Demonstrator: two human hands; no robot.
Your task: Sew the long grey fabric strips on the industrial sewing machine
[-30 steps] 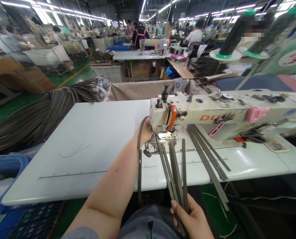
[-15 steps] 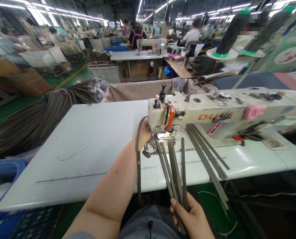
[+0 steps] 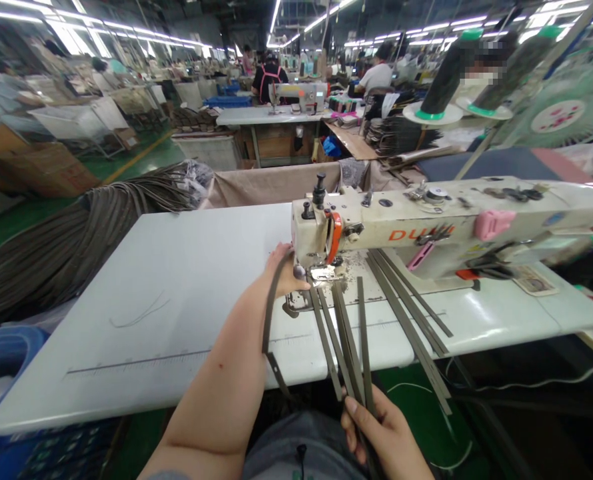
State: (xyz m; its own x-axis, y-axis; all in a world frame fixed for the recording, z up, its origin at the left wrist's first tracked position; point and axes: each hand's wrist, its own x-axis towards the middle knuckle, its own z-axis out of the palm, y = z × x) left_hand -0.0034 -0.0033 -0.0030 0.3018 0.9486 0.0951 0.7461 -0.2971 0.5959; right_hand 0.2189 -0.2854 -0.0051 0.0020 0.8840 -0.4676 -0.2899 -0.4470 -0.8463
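Sewing machine (image 3: 426,227) lettered "DU…" in orange; left hand (image 3: 284,270) pinches strap (image 3: 269,307) beside its needle; right hand (image 3: 381,433) clamps strips (image 3: 349,340) below it.

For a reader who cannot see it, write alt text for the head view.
A person's left hand holds a dark strap beside the needle of a sewing machine, while the right hand grips a bundle of flat strips running over the white table. More strips lie piled at the left.

Two hands (image 3: 286,270), one sewing machine (image 3: 426,220), two thread cones (image 3: 444,73), one white table (image 3: 176,293).
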